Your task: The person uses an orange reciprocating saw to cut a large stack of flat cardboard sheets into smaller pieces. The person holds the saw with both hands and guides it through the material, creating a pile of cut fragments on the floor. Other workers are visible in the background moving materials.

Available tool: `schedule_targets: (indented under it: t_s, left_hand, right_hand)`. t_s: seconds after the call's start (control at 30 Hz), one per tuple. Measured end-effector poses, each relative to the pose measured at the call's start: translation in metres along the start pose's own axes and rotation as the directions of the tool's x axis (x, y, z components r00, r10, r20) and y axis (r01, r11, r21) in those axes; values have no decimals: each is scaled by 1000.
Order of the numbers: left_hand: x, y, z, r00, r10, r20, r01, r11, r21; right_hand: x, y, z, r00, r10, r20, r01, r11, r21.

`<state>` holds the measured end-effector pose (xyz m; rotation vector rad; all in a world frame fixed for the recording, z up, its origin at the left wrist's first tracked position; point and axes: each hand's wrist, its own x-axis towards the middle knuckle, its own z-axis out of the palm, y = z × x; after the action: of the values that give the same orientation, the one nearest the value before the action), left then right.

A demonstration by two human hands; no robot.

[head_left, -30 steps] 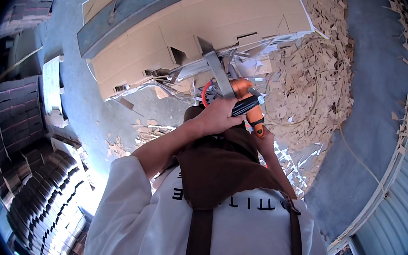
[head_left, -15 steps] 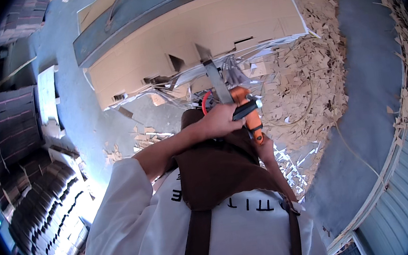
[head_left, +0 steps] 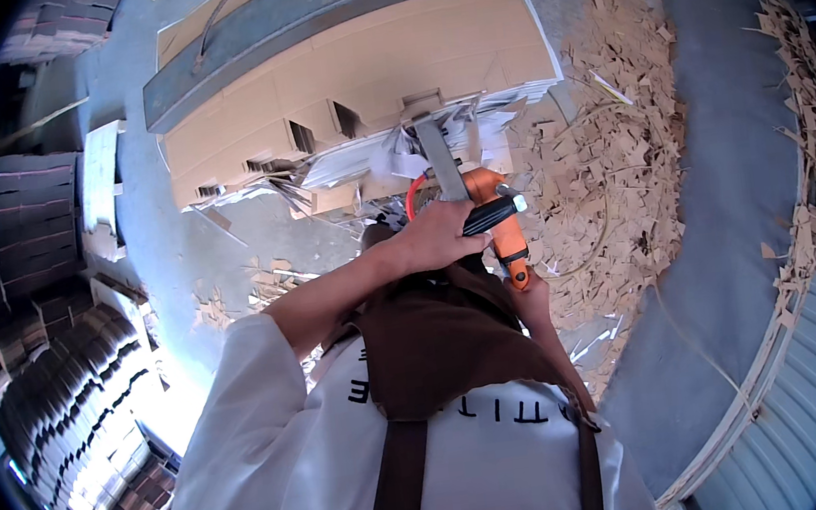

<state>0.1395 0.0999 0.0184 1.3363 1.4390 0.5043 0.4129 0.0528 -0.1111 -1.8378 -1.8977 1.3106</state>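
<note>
The left hand is clamped around the black side handle of the orange power tool, which is held in front of the apron. The right hand sits at the tool's rear end; its fingers are mostly hidden, so I cannot tell how firmly that grip closes. The tool's flat metal bar points away from the body, its far end at the near edge of the cardboard stack, by a notch; whether it presses on the sheets is unclear.

The step in hand looks like stripping waste from that edge. To do it well, guide the bar's direction with the left hand and push steadily from the rear with the right, both wrists firm against kickback. Line the bar up with the waste alone, as a slanted push could tear good board. The steel beam lying across the stack probably steadies the sheets, so work clear of it. Hold the red hose away from the bar, and plant the feet carefully: loose scraps look slippery.
</note>
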Motion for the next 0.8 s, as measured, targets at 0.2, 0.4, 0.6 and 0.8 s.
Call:
schedule_targets:
  t_s: [0.2, 0.4, 0.6, 0.8]
  left_hand:
    - [-4, 44, 12, 995, -104, -7, 104, 995, -1]
    - [19, 25, 15, 992, -94, -81, 91, 995, -51]
    - [19, 20, 15, 988, -156, 4, 156, 985, -67]
    - [33, -4, 15, 992, -126, 24, 127, 992, -26]
  right_hand:
    - [13, 13, -24, 993, 23, 118, -27, 999, 34]
    - [46, 4, -33, 992, 9, 122, -11, 1000, 20]
    - [39, 25, -24, 988, 48, 147, -47, 999, -12]
    - [40, 32, -11, 984, 69, 164, -64, 997, -34]
